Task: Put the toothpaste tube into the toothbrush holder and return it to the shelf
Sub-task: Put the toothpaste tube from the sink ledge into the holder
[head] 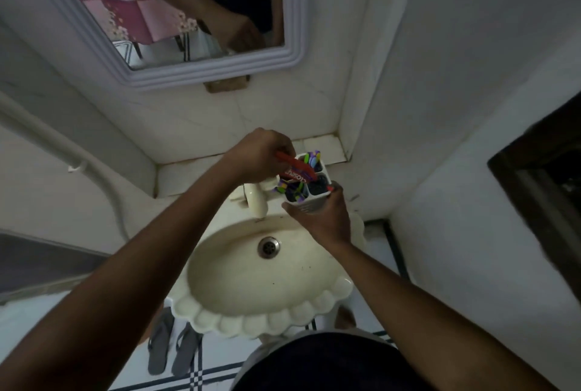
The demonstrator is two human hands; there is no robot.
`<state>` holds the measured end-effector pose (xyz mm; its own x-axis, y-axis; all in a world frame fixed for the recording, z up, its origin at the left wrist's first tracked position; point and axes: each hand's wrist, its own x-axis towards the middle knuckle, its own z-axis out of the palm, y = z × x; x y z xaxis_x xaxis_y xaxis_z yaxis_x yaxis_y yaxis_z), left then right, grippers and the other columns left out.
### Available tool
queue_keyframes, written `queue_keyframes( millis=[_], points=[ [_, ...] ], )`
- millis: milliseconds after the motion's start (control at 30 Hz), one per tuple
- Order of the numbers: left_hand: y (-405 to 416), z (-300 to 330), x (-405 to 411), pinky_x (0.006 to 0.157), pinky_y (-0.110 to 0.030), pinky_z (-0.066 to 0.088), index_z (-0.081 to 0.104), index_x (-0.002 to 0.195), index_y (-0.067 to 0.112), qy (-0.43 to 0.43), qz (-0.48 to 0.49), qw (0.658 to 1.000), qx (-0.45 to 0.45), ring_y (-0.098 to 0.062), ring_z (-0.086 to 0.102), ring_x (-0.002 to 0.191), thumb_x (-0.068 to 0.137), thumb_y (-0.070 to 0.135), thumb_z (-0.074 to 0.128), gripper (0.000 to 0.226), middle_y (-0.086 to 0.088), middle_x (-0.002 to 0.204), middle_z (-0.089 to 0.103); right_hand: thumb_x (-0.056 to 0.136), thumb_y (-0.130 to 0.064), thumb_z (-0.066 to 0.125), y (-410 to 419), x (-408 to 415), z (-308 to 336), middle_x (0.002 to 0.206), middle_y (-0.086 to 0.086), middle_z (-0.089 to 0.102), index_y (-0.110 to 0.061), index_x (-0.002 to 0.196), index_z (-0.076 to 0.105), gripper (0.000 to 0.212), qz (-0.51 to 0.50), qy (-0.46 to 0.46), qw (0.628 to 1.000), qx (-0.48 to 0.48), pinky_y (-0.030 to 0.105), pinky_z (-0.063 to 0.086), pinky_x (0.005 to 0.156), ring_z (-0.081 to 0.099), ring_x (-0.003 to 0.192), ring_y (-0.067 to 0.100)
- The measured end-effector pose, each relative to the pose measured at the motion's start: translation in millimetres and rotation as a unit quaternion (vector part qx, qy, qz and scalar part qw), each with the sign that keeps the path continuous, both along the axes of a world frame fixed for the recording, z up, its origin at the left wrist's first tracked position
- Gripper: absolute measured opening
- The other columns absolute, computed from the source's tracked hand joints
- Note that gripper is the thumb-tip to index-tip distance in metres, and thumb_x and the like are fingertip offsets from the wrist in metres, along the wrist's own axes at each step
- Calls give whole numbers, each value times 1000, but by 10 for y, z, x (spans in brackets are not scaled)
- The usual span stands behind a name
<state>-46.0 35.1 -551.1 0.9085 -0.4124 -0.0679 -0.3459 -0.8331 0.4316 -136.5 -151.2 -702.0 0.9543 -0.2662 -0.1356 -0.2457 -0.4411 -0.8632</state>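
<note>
Above sink [220, 321]: left hand [257, 154] pinches red toothpaste tube [295, 170]; right hand [323, 217] grips white four-compartment holder [309, 205].

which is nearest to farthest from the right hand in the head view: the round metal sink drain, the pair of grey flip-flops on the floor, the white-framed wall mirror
From the right hand:
1. Round metal sink drain, just below-left in the basin.
2. White-framed wall mirror, up on the wall.
3. Pair of grey flip-flops, on the floor at lower left.
</note>
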Motion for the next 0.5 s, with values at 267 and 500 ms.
queue_keyframes(
  millis=[267,500],
  points=[
    [-515,-69,-48,82,-43,58,76,114,19,-10,-15,999,41,-28,71,96,84,25,82,31,-5,102,79,47,-83,99,-129,38,20,131,-12,69,-28,145,53,121,26,3,1000,9,36,65,94,73,118,10],
    [-594,-177,-24,77,-27,52,85,105,15,-28,-19,999,11,-23,77,91,91,11,73,19,-4,101,84,44,-87,98,-172,81,-47,130,-14,70,-32,143,53,122,25,6,1000,17,40,66,91,73,116,10]
  ],
)
